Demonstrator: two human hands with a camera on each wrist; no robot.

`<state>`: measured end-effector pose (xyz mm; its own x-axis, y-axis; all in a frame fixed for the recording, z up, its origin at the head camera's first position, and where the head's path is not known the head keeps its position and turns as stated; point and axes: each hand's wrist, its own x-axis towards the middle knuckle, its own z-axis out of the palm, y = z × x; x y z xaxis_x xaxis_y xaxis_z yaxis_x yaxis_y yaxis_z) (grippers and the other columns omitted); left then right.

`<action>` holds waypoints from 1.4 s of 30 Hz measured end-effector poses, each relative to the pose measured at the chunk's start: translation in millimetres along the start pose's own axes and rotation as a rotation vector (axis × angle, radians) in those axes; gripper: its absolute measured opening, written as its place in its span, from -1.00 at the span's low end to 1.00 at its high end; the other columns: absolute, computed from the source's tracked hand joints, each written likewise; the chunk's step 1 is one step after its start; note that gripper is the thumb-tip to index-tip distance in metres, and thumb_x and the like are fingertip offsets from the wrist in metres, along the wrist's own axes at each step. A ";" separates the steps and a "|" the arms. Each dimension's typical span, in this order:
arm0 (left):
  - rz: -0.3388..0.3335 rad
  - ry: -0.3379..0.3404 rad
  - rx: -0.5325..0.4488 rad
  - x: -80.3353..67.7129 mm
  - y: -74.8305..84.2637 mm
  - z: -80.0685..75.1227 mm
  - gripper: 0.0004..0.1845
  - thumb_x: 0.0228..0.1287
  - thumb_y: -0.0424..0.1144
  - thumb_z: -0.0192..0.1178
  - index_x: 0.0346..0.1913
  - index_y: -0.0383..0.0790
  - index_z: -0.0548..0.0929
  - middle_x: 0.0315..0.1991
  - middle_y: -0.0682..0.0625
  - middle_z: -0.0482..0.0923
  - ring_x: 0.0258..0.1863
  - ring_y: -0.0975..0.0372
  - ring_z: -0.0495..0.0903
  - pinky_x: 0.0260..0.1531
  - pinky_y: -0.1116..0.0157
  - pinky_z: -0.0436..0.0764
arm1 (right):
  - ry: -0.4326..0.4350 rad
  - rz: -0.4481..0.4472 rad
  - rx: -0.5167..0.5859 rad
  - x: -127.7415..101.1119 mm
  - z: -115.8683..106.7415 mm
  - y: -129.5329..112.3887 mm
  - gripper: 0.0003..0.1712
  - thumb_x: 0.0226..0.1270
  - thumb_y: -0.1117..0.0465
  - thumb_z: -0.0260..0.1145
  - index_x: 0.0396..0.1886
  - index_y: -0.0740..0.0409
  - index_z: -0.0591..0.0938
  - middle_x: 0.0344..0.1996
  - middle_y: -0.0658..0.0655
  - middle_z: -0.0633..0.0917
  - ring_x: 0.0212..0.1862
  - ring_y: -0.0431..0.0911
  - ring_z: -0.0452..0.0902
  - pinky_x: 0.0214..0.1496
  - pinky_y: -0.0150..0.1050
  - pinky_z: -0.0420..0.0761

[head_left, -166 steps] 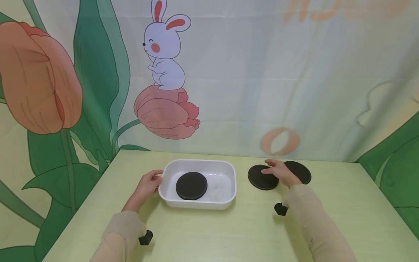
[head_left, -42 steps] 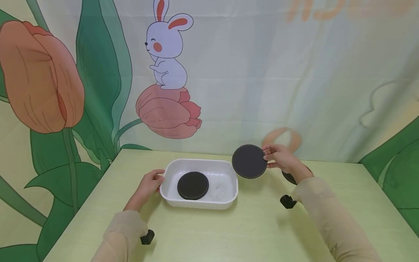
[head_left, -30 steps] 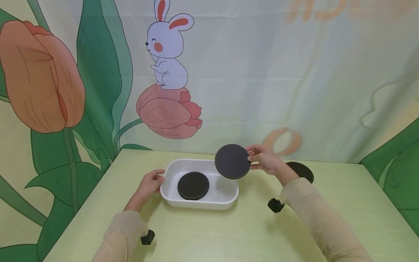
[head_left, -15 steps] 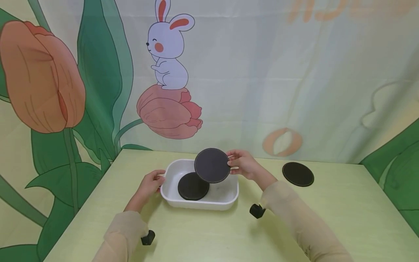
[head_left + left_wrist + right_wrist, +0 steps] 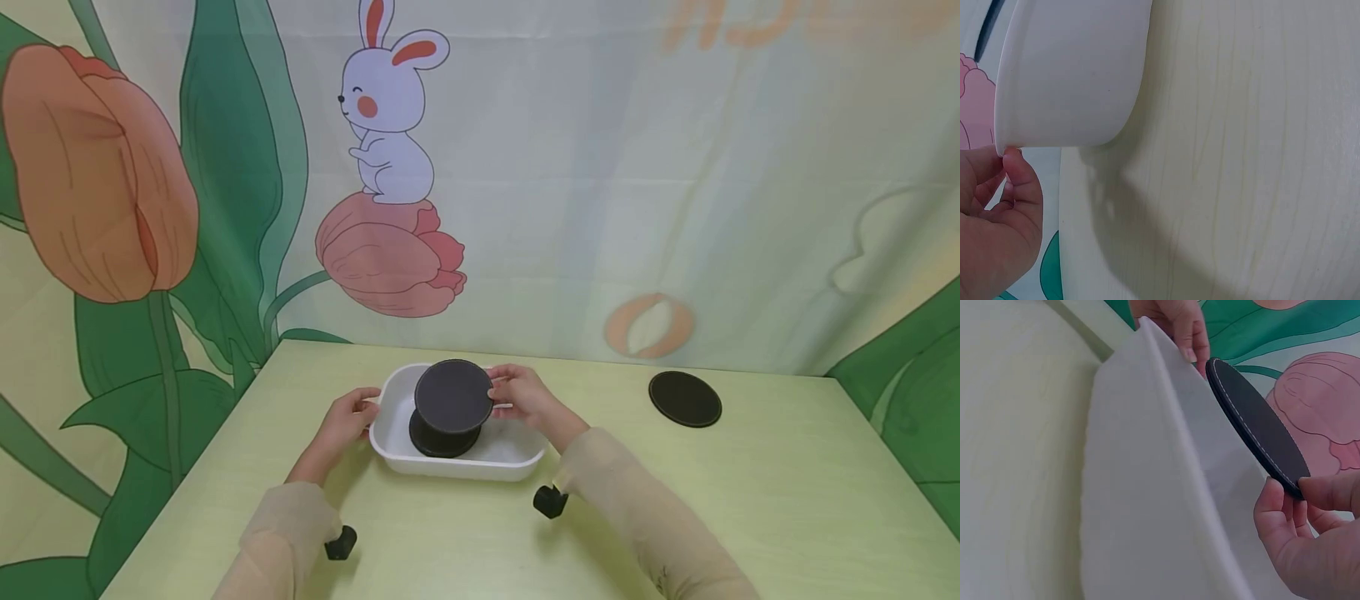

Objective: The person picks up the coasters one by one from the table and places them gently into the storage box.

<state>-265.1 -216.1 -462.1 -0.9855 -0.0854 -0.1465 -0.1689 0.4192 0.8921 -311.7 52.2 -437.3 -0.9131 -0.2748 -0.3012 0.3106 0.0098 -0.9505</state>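
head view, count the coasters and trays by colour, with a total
Black coasters: 3 visible (the held coaster in the right hand, the lower coaster inside the white tray, the lone coaster on the table)
White trays: 1
Total: 4

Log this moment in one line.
left hand: pinches white tray by rim | right hand: holds stitched black coaster over tray | in tray: second black coaster | table: third black coaster
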 end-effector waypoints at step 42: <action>0.014 -0.001 -0.011 -3.4 4.1 0.5 -0.65 0.29 -0.39 -0.07 0.13 -0.36 0.35 -0.15 -0.28 0.41 -0.36 0.13 0.48 -0.46 0.38 0.47 | 0.202 0.102 -0.133 27.9 26.4 48.2 -0.63 -0.03 0.61 0.07 -0.16 0.32 0.42 -0.58 0.10 0.42 -0.64 -0.16 0.36 -0.60 -0.31 0.51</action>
<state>-262.4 -213.6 -458.2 -0.9878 -0.0789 -0.1344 -0.1550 0.4102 0.8987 -315.2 19.7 -489.5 -0.9172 -0.0680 -0.3925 0.3786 0.1579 -0.9120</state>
